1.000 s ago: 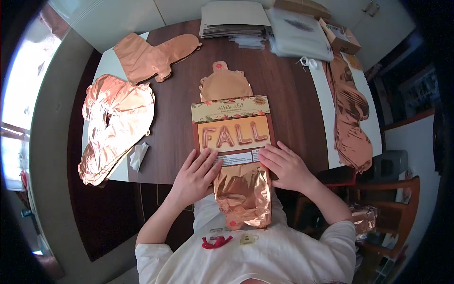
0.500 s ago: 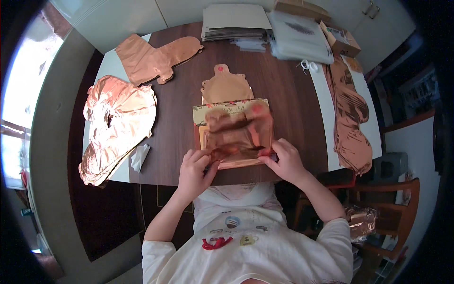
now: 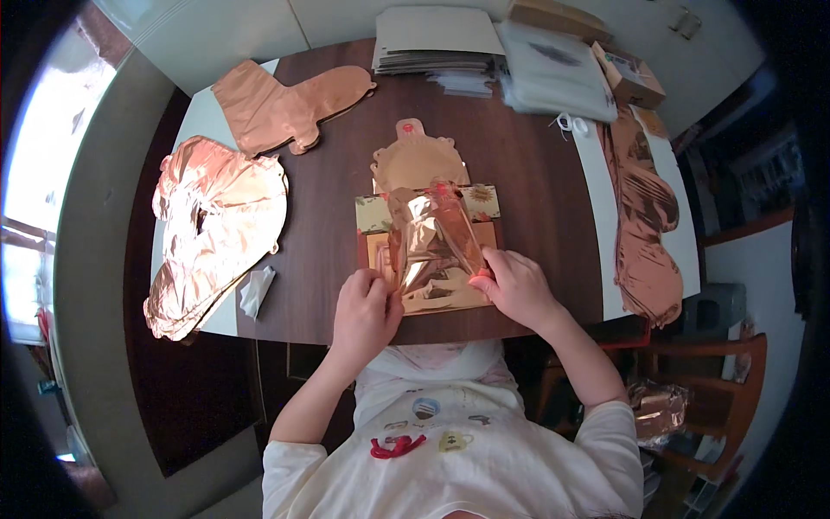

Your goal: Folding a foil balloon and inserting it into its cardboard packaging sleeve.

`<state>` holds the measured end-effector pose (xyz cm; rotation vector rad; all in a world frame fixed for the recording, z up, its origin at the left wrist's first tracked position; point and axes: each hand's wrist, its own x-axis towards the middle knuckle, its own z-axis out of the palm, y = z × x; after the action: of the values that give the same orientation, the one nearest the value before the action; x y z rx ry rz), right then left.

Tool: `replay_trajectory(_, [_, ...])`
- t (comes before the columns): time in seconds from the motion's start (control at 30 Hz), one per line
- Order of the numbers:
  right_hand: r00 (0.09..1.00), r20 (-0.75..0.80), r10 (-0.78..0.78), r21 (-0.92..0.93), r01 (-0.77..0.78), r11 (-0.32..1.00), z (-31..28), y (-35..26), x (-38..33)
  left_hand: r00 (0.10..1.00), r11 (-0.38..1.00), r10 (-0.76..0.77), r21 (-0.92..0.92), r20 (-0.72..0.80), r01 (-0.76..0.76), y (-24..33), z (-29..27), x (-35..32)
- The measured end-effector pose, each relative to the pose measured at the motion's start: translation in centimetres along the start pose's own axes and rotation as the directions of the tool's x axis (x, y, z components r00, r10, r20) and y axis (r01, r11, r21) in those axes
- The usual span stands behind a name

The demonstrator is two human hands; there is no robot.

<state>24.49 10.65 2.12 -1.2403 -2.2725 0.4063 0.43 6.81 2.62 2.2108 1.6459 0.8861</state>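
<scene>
- Nearest the camera, a white shirt [image 3: 450,450] with small printed patches is seen at the lower edge, and both bare forearms are raised from it toward the table [image 3: 536,173].
- The left hand [image 3: 365,313] is laid at the near edge of the dark wooden table, with its fingers curled and its fingertips pressed on the lower left corner of a folded foil balloon [image 3: 430,246].
- The right hand [image 3: 516,285] is closed on the lower right edge of the same balloon, which is pinched between thumb and fingers.
- The copper-coloured foil balloon is held folded upward over a flat card package [image 3: 373,216], so that most of the package is covered by it; the balloon is shiny and creased.
- Just beyond the package, a flat gold-toned balloon piece [image 3: 419,160] with a small tab at its top is laid on the table.
- To the left, a crumpled scrap of white plastic [image 3: 256,291] is found beside a large wrinkled copper foil shape [image 3: 212,233] that hangs over the table's edge.
- Farther left and back, a boot-like copper foil shape [image 3: 285,108] is spread flat.
- Along the right side, a long copper foil shape [image 3: 644,221] is laid on a white sheet.
- At the far edge, stacks of flat packets [image 3: 441,43] and clear bags [image 3: 553,73] are piled, with a small cardboard box [image 3: 627,76] beside them.
</scene>
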Motion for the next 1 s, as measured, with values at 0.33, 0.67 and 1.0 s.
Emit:
replay_trajectory(0.33, [0.999, -0.01, -0.039, -0.09, 0.038, 0.995, -0.4, -0.4, 0.1, 0.999, 0.99, 0.052, 0.135, -0.004, -0.05, 0.1, 0.3, -0.1])
replay_trajectory(0.67, [0.979, 0.093, -0.184, -0.132, 0.195, 0.972, -0.4, 0.4, 0.8, 0.999, 0.98, 0.048, 0.193, -0.019, -0.043, 0.3, 0.9, 0.0])
replay_trajectory(1.0, [0.965, 0.134, -0.227, -0.184, 0.249, 0.951, 0.1, 1.0, 1.1, 0.999, 0.975, 0.029, 0.222, -0.012, -0.026, 0.4, 1.0, 0.2])
